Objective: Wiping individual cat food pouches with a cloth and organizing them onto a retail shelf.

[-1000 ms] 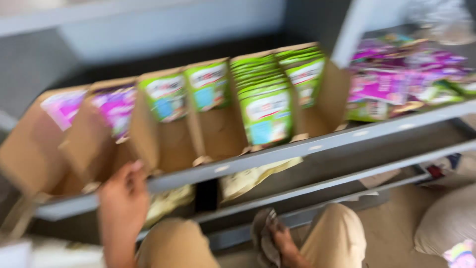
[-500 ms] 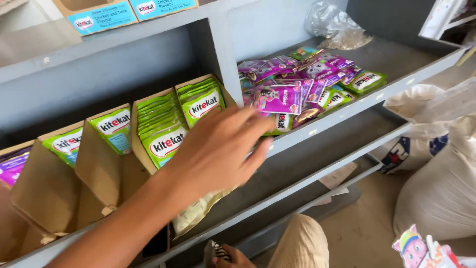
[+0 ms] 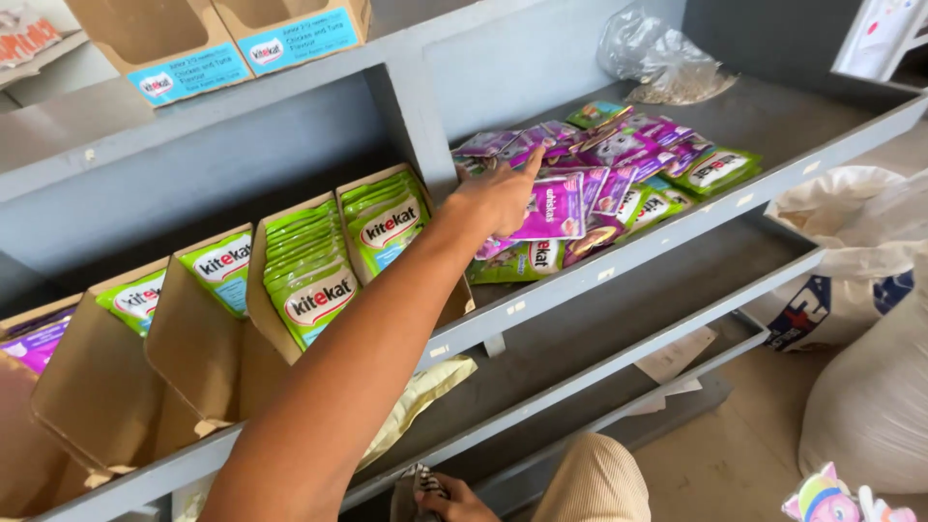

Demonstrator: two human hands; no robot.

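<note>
- A purple pouch (image 3: 559, 206) lies at the front of a loose pile of purple and green pouches (image 3: 628, 164) on the right bay of the grey shelf (image 3: 677, 237).
- The left hand (image 3: 498, 196) reaches across to it, forefinger stretched out, the other fingers curled at the pouch's left edge; whether they pinch it I cannot tell.
- The right hand (image 3: 449, 498) sits low at the bottom edge, closed on a dark striped object (image 3: 414, 483).
- Left of the divider, open cardboard boxes (image 3: 193, 338) hold upright green pouches (image 3: 314, 290).
- White sacks (image 3: 870, 387) stand on the floor to the right.
</note>
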